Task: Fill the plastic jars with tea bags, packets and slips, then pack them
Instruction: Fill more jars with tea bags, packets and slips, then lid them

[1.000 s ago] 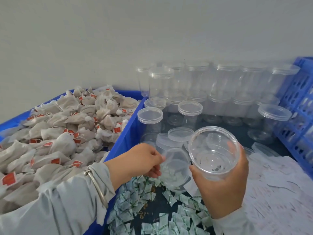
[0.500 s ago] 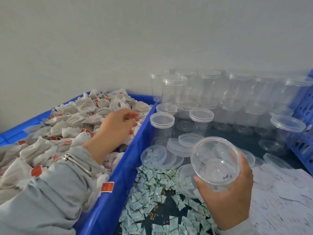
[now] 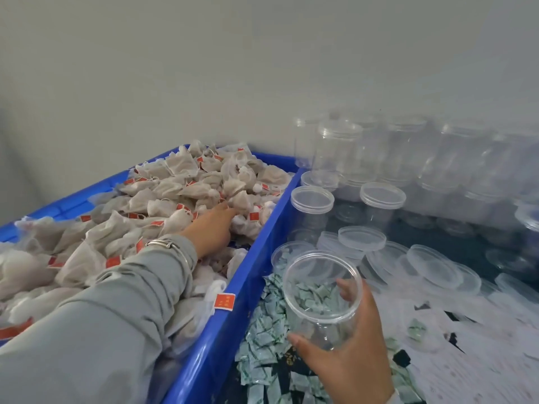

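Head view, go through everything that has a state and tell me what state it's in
Left hand: reaching into the tea bags, grasping some.
Right hand: grips the open jar.
Open jar: lidless, empty, tilted.
Blue crate: heaped with tea bags.
Back jars: lidded, empty, stacked.
Loose lids: off, lying flat.
Green packets: piled loose.

Blue crate wall (image 3: 233, 313) standing between the two grips, lidded jars (image 3: 382, 199) and loose lids (image 3: 361, 239) crowding beyond the right grip (image 3: 347, 354), air above lying open
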